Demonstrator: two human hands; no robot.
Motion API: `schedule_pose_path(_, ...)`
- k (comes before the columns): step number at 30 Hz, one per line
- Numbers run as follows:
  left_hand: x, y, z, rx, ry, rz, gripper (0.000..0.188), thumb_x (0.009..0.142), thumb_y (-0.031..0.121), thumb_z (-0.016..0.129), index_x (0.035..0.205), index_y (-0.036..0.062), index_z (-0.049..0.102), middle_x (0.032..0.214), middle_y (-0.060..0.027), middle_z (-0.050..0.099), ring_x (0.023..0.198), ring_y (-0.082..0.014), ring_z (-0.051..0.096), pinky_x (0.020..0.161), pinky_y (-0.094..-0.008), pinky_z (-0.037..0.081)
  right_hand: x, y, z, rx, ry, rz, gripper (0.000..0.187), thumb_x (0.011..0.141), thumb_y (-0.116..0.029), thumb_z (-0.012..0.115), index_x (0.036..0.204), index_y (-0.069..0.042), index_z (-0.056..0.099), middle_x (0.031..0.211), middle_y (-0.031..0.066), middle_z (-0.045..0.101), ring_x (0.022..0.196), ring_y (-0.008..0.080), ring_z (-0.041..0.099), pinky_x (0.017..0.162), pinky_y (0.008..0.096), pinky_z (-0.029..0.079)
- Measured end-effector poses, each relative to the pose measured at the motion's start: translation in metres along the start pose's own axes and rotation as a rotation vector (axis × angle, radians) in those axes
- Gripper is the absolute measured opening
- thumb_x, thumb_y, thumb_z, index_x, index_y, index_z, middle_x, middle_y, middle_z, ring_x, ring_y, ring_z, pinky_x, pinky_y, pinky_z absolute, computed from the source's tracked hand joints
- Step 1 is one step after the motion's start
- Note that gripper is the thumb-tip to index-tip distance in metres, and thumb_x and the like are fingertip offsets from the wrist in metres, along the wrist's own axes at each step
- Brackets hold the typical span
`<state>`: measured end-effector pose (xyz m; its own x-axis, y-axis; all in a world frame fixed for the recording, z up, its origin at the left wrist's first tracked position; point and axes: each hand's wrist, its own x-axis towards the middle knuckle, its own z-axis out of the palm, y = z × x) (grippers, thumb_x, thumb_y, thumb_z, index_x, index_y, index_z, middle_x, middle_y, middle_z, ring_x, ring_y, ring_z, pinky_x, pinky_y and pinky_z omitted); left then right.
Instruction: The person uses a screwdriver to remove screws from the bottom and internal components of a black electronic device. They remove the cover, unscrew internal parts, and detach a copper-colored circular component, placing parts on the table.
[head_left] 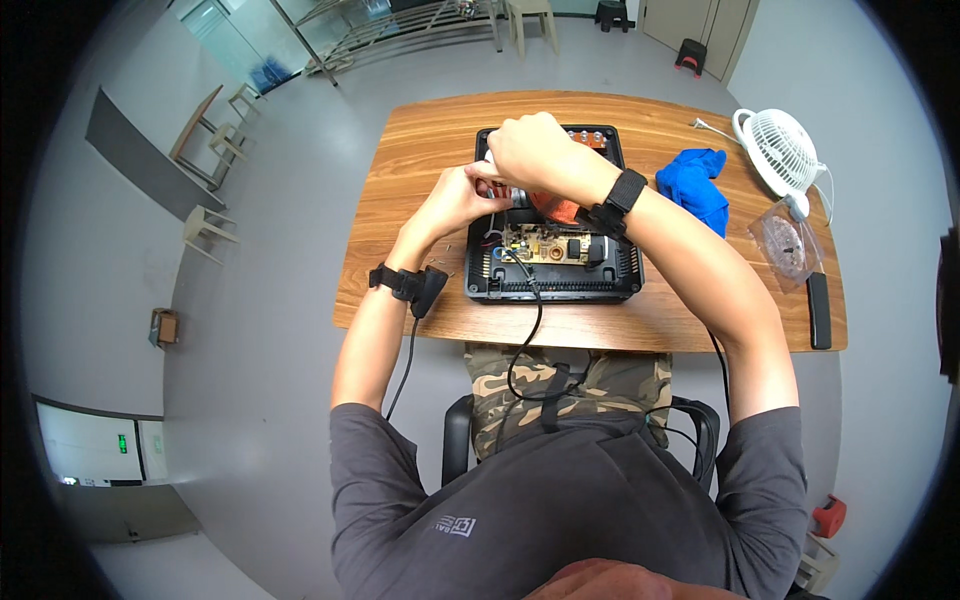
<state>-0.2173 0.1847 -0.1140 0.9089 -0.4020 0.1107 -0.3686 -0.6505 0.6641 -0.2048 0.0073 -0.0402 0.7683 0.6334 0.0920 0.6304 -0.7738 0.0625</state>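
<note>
Both hands were in over the opened black appliance (553,285), which sat square on the wooden table (400,190) straight ahead of the person, its long side running left to right. The right hand (530,150) was curled shut over something pale and small at the far-left part of the casing; what exactly it clamped, I couldn't tell. The left hand (455,200) came in from the near left, fingers pinched together right against that same spot, touching the right hand. So the work point lay just beyond the circuit board (545,245), with the copper coil (555,208) under the right wrist. A black cord (525,330) trailed off the near edge toward the lap.

Off to the right: a crumpled blue cloth (695,185), a small white fan (780,150), a clear plastic bag (785,245) and a black handle (819,310) near the edge.
</note>
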Motion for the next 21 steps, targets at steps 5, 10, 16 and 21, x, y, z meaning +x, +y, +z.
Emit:
schedule_pose_path(5, -0.001, -0.002, 0.006, -0.035, 0.073, 0.128, 0.031, 0.076, 0.017, 0.086, 0.098, 0.0001, 0.072, 0.083, -0.0123, 0.073, 0.078, -0.0224, 0.070, 0.072, -0.0349, 0.053, 0.005, -0.004, 0.014, 0.150, 0.050, 0.008, 0.041, 0.089, -0.039, 0.058, 0.095, -0.001, 0.071, 0.082, 0.0207, 0.073, 0.080, 0.0382, 0.072, 0.072, 0.0471, 0.058)
schedule_pose_path(10, -0.002, -0.001, 0.002, -0.047, -0.008, 0.076, 0.032, 0.077, 0.018, 0.085, 0.099, -0.0007, 0.072, 0.090, -0.0164, 0.075, 0.086, -0.0273, 0.073, 0.078, -0.0372, 0.055, -0.005, -0.003, -0.001, 0.246, -0.068, -0.020, 0.044, 0.087, -0.040, 0.058, 0.111, -0.004, 0.065, 0.100, 0.0212, 0.073, 0.097, 0.0377, 0.070, 0.083, 0.0492, 0.055)
schedule_pose_path(16, 0.003, -0.002, 0.008, -0.045, -0.030, 0.022, 0.029, 0.077, 0.019, 0.085, 0.093, -0.0007, 0.071, 0.090, -0.0155, 0.075, 0.085, -0.0273, 0.073, 0.076, -0.0379, 0.055, -0.005, -0.008, -0.007, 0.103, -0.039, 0.028, 0.044, 0.092, -0.045, 0.057, 0.099, -0.003, 0.070, 0.083, 0.0200, 0.073, 0.081, 0.0375, 0.072, 0.072, 0.0480, 0.057)
schedule_pose_path(21, 0.003, 0.001, 0.011, -0.021, 0.034, 0.040, 0.030, 0.077, 0.022, 0.086, 0.091, 0.0003, 0.071, 0.090, -0.0152, 0.075, 0.088, -0.0287, 0.074, 0.076, -0.0381, 0.056, 0.000, -0.004, 0.018, 0.138, 0.133, -0.040, 0.033, 0.091, -0.036, 0.059, 0.098, -0.005, 0.069, 0.079, 0.0191, 0.072, 0.077, 0.0373, 0.072, 0.070, 0.0483, 0.057)
